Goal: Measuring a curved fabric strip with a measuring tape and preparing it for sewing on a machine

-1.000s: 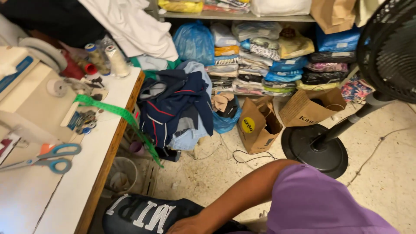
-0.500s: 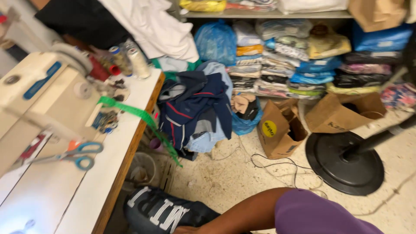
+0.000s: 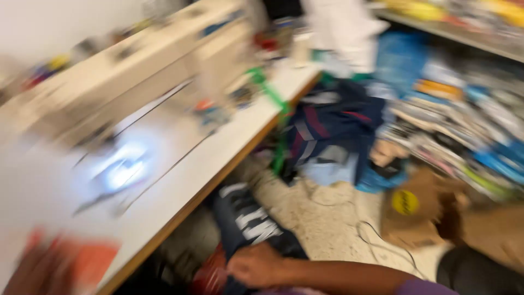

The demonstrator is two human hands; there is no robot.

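My right hand (image 3: 256,266) has its fingers curled onto the dark garment (image 3: 245,224) on the floor; grip blurred, can't tell how tight. Garment runs to 11 o'clock, under the table (image 3: 207,164) edge. Left hand (image 3: 33,270) at 9 o'clock, blurred. Bag (image 3: 415,213) at 2 o'clock.

A dark navy garment (image 3: 248,221) with big white letters is seen low down, near the six o'clock edge of the view. It is crumpled and bunched, not laid flat. It hangs below the edge of the white table, over the pale floor. Its lower end, toward six o'clock, is gripped. The picture is blurry, so the letters cannot be made out.
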